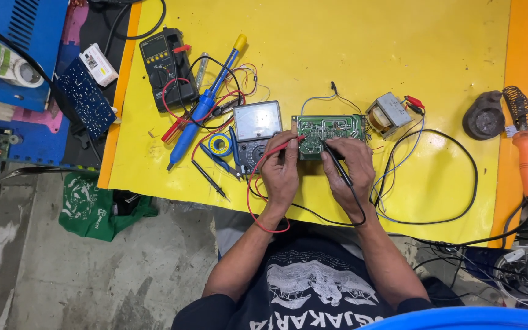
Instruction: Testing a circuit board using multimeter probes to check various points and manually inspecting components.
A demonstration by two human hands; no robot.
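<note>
A green circuit board (328, 129) lies solder side up on the yellow table (349, 49). My left hand (281, 174) holds a red test probe (289, 144) with its tip on the board's left part. My right hand (351, 171) holds a black test probe (336, 166) against the board's middle. Red and black leads loop from the probes back to an analog multimeter (256, 131) just left of the board. A small transformer (388, 113) sits right of the board, joined to it by thin wires.
A blue soldering iron (206, 104), a black digital multimeter (161, 66), a solder roll (220, 145) and pliers (218, 160) lie to the left. An orange-handled tool (527, 156) and a dark round object (485, 116) sit at the right edge. A green bag (96, 208) lies on the floor.
</note>
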